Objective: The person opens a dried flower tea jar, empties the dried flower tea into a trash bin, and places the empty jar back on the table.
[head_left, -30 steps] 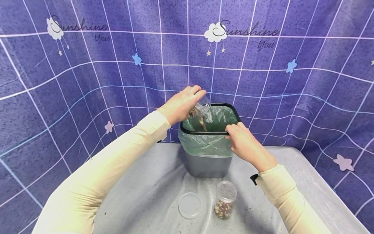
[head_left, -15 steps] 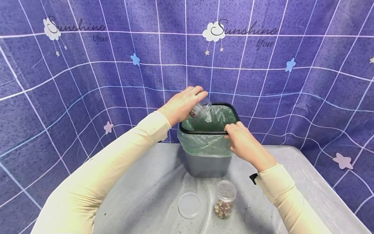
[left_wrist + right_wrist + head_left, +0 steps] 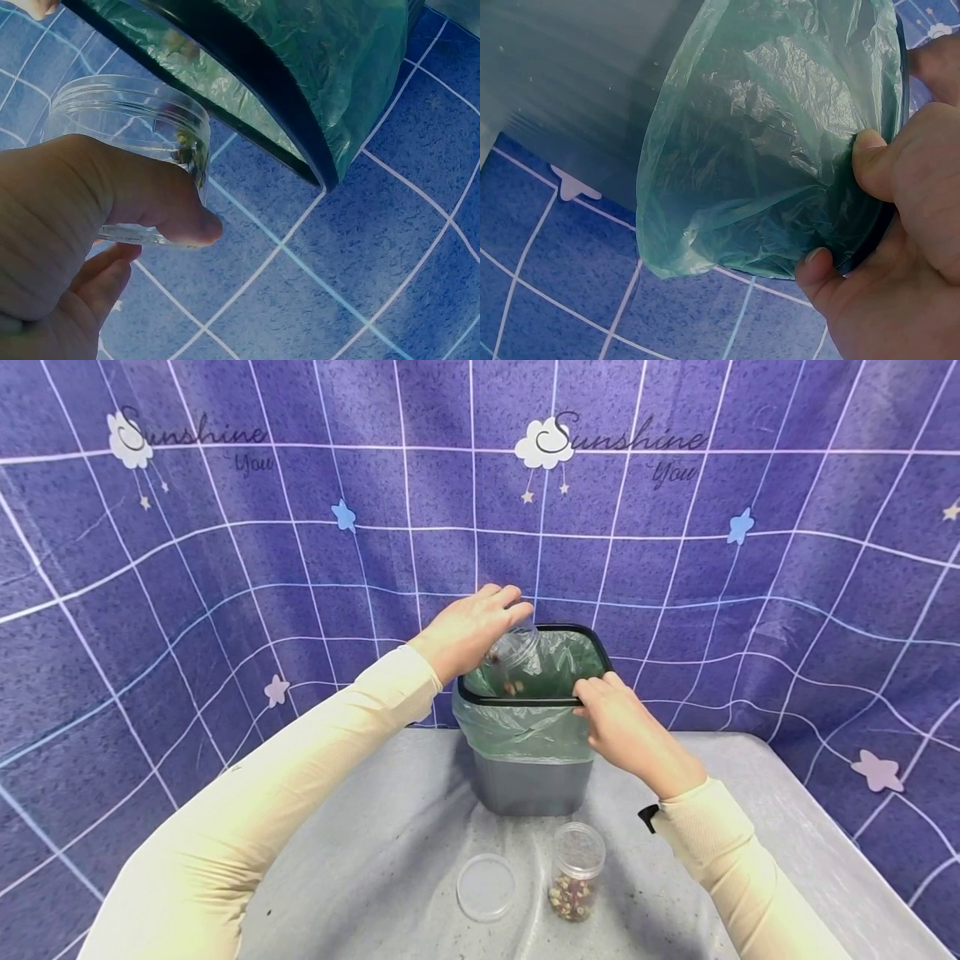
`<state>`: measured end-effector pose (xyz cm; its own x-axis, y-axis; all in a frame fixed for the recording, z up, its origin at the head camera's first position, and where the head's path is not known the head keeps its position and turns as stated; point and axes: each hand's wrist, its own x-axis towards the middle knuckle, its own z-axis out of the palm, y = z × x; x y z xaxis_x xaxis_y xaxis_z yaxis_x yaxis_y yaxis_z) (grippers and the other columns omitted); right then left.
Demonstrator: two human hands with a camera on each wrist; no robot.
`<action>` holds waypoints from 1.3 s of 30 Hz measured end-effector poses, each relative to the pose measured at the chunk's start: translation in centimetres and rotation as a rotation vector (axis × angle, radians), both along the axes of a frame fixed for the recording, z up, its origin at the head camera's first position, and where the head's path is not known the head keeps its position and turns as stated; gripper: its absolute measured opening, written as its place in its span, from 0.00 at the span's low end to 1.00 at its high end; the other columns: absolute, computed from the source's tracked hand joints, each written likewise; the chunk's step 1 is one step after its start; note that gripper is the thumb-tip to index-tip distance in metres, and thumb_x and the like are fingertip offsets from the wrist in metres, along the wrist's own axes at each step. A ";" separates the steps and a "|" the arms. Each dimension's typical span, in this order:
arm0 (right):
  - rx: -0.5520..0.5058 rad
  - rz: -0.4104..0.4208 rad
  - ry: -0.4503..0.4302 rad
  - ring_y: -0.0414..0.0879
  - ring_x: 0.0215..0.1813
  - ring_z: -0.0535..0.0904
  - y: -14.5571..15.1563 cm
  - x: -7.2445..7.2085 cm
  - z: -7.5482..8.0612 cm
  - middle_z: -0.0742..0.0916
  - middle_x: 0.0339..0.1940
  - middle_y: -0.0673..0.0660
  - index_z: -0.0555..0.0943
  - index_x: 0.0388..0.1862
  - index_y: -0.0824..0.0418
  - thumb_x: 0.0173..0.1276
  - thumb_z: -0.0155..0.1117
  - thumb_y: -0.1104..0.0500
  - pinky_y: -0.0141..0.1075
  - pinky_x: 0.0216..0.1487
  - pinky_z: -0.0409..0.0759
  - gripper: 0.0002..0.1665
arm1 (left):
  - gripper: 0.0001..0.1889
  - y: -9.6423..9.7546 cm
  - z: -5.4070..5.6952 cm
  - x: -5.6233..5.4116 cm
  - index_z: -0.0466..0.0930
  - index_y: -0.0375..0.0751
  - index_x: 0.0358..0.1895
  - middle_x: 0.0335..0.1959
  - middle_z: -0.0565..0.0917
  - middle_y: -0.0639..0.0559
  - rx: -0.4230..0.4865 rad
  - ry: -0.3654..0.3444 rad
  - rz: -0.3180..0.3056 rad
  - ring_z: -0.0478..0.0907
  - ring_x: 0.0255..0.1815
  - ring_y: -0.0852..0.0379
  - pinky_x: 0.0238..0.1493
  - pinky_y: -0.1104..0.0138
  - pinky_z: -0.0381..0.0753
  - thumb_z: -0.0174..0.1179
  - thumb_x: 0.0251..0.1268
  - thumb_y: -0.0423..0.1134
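Observation:
My left hand [image 3: 467,631] grips a clear plastic jar [image 3: 519,647], tipped over the left side of a grey trash bin [image 3: 536,787]. A few dried bits [image 3: 184,144] lie along the jar's wall in the left wrist view, and others [image 3: 513,687] show below its mouth, inside the bin. A green bag [image 3: 525,731] lines the bin, folded out over its black rim [image 3: 525,701]. My right hand [image 3: 626,727] grips that rim at the front right corner, thumb pressing the bag from outside in the right wrist view. The bin's bottom is hidden.
A second clear jar [image 3: 576,870], capped and partly filled with dried flower-like pieces, stands in front of the bin. Beside it a round clear lid [image 3: 486,888] lies flat on the grey tabletop [image 3: 360,827]. A blue gridded curtain [image 3: 420,485] hangs right behind the bin.
Dried pieces have dropped from the jar into the bin, so less shows in the jar. Both hands have stayed nearly in place.

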<state>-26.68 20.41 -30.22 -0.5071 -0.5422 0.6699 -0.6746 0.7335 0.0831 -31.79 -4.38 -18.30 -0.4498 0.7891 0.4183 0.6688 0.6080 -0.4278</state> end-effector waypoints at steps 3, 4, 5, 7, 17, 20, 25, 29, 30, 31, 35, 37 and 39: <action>0.003 -0.001 0.005 0.54 0.29 0.66 0.0 0.0 0.0 0.75 0.23 0.55 0.69 0.28 0.60 0.62 0.70 0.72 0.44 0.37 0.66 0.17 | 0.29 0.2 -0.1 0.0 0.78 0.41 0.58 0.54 0.78 0.44 -0.001 0.015 -0.004 0.75 0.57 0.42 0.60 0.57 0.81 0.58 0.54 0.13; 0.004 0.000 0.007 0.55 0.29 0.66 0.0 0.0 0.0 0.75 0.23 0.55 0.69 0.28 0.61 0.62 0.70 0.72 0.44 0.37 0.66 0.17 | 0.28 0.3 -0.1 0.0 0.78 0.41 0.57 0.53 0.78 0.44 -0.003 0.022 -0.007 0.75 0.56 0.42 0.59 0.57 0.81 0.58 0.54 0.13; 0.003 0.000 0.008 0.55 0.30 0.66 0.0 0.0 0.0 0.75 0.23 0.55 0.69 0.28 0.61 0.62 0.70 0.72 0.44 0.37 0.66 0.17 | 0.28 0.3 -0.1 0.0 0.78 0.41 0.56 0.52 0.78 0.44 -0.006 0.028 -0.009 0.75 0.56 0.41 0.59 0.57 0.81 0.58 0.53 0.13; 0.003 -0.001 0.007 0.55 0.30 0.66 0.0 0.0 0.1 0.75 0.24 0.55 0.69 0.28 0.61 0.62 0.70 0.72 0.44 0.37 0.67 0.17 | 0.27 0.4 -0.1 0.1 0.79 0.41 0.55 0.51 0.78 0.44 -0.013 0.039 -0.010 0.76 0.55 0.41 0.59 0.57 0.80 0.59 0.54 0.13; 0.012 -0.015 -0.012 0.55 0.31 0.67 -0.2 0.1 0.2 0.76 0.24 0.55 0.70 0.29 0.61 0.63 0.70 0.70 0.44 0.37 0.67 0.16 | 0.25 0.7 -0.2 0.3 0.81 0.44 0.56 0.52 0.79 0.44 -0.058 0.075 -0.004 0.76 0.54 0.42 0.62 0.57 0.79 0.61 0.58 0.16; 0.016 -0.021 -0.015 0.55 0.31 0.67 -0.2 0.1 0.2 0.76 0.25 0.55 0.70 0.29 0.61 0.64 0.70 0.70 0.44 0.37 0.67 0.16 | 0.23 0.8 -0.3 0.4 0.81 0.44 0.55 0.52 0.79 0.44 -0.069 0.087 -0.003 0.76 0.54 0.42 0.62 0.57 0.79 0.61 0.60 0.17; 0.020 -0.023 -0.025 0.55 0.30 0.67 -0.2 0.1 0.2 0.76 0.24 0.54 0.70 0.29 0.61 0.64 0.70 0.70 0.44 0.37 0.67 0.16 | 0.25 1.0 -0.5 0.3 0.80 0.43 0.55 0.53 0.79 0.44 -0.104 0.103 0.012 0.76 0.55 0.42 0.63 0.58 0.77 0.61 0.58 0.16; 0.016 -0.019 -0.028 0.54 0.30 0.66 -0.2 0.2 0.2 0.76 0.24 0.54 0.70 0.29 0.61 0.64 0.69 0.70 0.44 0.37 0.67 0.16 | 0.24 1.1 -0.7 0.2 0.81 0.44 0.56 0.54 0.79 0.44 -0.115 0.102 0.020 0.76 0.57 0.43 0.64 0.59 0.77 0.61 0.60 0.17; 0.015 -0.018 -0.029 0.54 0.30 0.66 -0.2 0.2 0.2 0.76 0.24 0.54 0.70 0.29 0.61 0.64 0.69 0.70 0.44 0.37 0.67 0.15 | 0.24 1.2 -0.8 0.2 0.81 0.44 0.56 0.54 0.79 0.44 -0.119 0.105 0.022 0.76 0.57 0.43 0.64 0.60 0.77 0.61 0.60 0.17; 0.014 -0.017 -0.029 0.54 0.30 0.66 -0.1 0.2 0.2 0.76 0.24 0.54 0.70 0.29 0.61 0.64 0.69 0.71 0.44 0.37 0.67 0.15 | 0.24 1.2 -0.8 0.1 0.81 0.44 0.56 0.54 0.79 0.44 -0.123 0.109 0.024 0.76 0.57 0.43 0.64 0.60 0.77 0.62 0.60 0.17; 0.011 -0.014 -0.022 0.54 0.30 0.66 -0.1 0.2 0.1 0.75 0.24 0.54 0.70 0.29 0.61 0.64 0.69 0.71 0.44 0.37 0.67 0.16 | 0.24 1.3 -1.0 0.1 0.81 0.45 0.56 0.53 0.79 0.44 -0.142 0.128 0.026 0.77 0.56 0.43 0.63 0.60 0.78 0.62 0.60 0.18; 0.011 -0.014 -0.018 0.54 0.30 0.66 0.0 0.2 0.1 0.75 0.24 0.54 0.70 0.29 0.61 0.63 0.69 0.71 0.44 0.37 0.67 0.16 | 0.23 1.4 -1.0 0.1 0.81 0.45 0.56 0.52 0.79 0.45 -0.149 0.136 0.025 0.77 0.55 0.43 0.62 0.60 0.78 0.61 0.60 0.18; 0.011 -0.015 -0.014 0.54 0.30 0.66 0.0 0.2 0.1 0.75 0.24 0.54 0.70 0.29 0.61 0.63 0.70 0.71 0.44 0.38 0.67 0.16 | 0.23 1.4 -1.0 0.2 0.80 0.45 0.56 0.52 0.79 0.45 -0.155 0.139 0.028 0.77 0.55 0.43 0.62 0.60 0.79 0.61 0.61 0.19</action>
